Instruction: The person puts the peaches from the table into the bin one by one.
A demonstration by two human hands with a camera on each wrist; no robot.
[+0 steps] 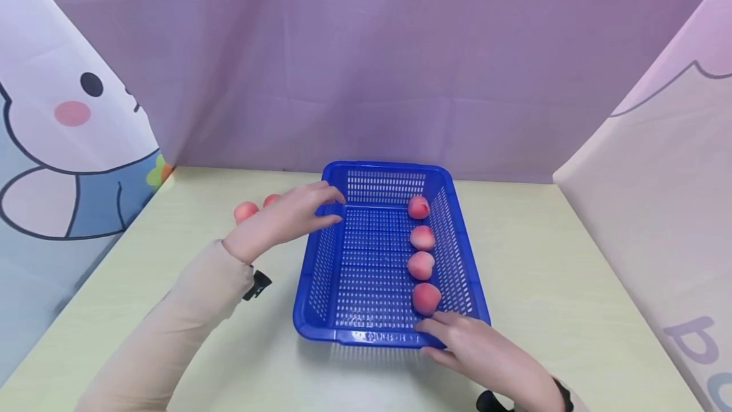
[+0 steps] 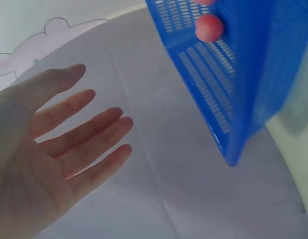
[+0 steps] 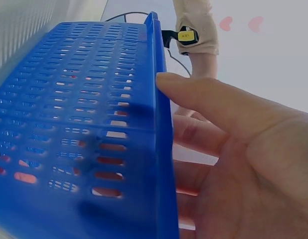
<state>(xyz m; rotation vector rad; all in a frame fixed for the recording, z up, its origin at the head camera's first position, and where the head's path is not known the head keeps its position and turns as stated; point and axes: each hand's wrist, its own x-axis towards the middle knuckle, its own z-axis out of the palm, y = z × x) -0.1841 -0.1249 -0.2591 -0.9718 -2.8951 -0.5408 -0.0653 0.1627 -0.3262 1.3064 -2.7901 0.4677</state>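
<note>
A blue plastic basket [image 1: 374, 272] with slotted walls stands on the table, several peaches [image 1: 422, 238] lined up along the inside of its right wall. My right hand [image 1: 471, 348] grips the basket's near rim close to the right corner. The right wrist view shows the thumb [image 3: 189, 92] on the outer side of the rim, with the other fingers passing behind it. Over the far left part of the basket hovers my left hand [image 1: 291, 216], holding nothing. Its fingers [image 2: 89, 147] are spread and apart from the basket in the left wrist view.
Two more peaches [image 1: 246, 211] lie on the pale table [image 1: 537, 259] left of the basket, partly hidden by the left hand. A purple cloth [image 1: 389, 62] hangs behind the table. Printed cloths with cartoon figures [image 1: 74, 100] flank it on both sides.
</note>
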